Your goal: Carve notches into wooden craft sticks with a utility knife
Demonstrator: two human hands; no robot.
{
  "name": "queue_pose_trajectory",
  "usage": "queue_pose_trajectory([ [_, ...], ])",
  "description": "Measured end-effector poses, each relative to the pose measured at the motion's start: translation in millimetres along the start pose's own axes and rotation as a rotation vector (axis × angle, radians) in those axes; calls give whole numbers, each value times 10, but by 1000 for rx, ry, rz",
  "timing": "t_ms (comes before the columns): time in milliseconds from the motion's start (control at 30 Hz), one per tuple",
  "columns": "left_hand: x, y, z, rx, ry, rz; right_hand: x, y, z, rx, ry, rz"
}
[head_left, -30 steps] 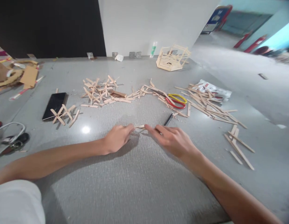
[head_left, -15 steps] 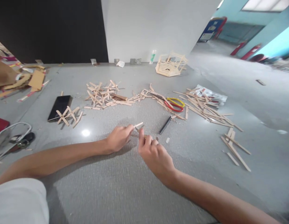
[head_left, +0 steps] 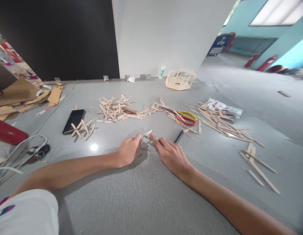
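My left hand (head_left: 129, 151) is closed, pinching a small pale craft stick (head_left: 148, 133) whose tip points up and to the right. Close beside it, my right hand (head_left: 172, 158) has its thumb and fingers drawn together near the stick. A thin brownish piece shows between the two hands, too small to name. Just past the right hand lies a black pen-like tool (head_left: 179, 136), partly covered by the fingers. Scissors (head_left: 186, 124) with red and yellow handles rest beyond, among loose sticks.
A pile of craft sticks (head_left: 109, 109) lies ahead, with more sticks (head_left: 220, 122) at right by a white packet (head_left: 225, 107). A stick frame (head_left: 178, 85) and a glue tube (head_left: 162, 72) stand at the back. Left are a phone (head_left: 72, 121), cable and red object (head_left: 9, 132).
The view has tilted up and shifted left. My right hand has turned flatter, with its fingers reaching toward the stick; my left hand still grips the stick.
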State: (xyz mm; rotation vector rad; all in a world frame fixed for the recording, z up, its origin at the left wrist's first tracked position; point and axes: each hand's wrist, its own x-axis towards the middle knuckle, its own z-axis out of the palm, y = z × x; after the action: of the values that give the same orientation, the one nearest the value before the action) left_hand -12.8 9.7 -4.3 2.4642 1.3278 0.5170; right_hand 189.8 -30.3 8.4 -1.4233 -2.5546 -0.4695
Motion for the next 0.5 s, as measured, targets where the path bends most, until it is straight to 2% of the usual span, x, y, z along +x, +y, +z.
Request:
queue_pose_trajectory([
  [67, 5, 10, -11, 25, 2, -10, -14, 4, -21, 172, 9, 70],
  [167, -1, 29, -21, 49, 0, 5, -29, 65, -111, 576, -57, 202],
  [367, -18, -12, 30, 96, -33, 120, -7, 117, -223, 1548, -534, 482],
  [433, -21, -45, 43, 68, -33, 173, 11, 155, -213, 1714, -581, 540],
  [500, -26, -67, 45, 20, -34, 227, 31, 263, -211, 1740, -603, 531],
])
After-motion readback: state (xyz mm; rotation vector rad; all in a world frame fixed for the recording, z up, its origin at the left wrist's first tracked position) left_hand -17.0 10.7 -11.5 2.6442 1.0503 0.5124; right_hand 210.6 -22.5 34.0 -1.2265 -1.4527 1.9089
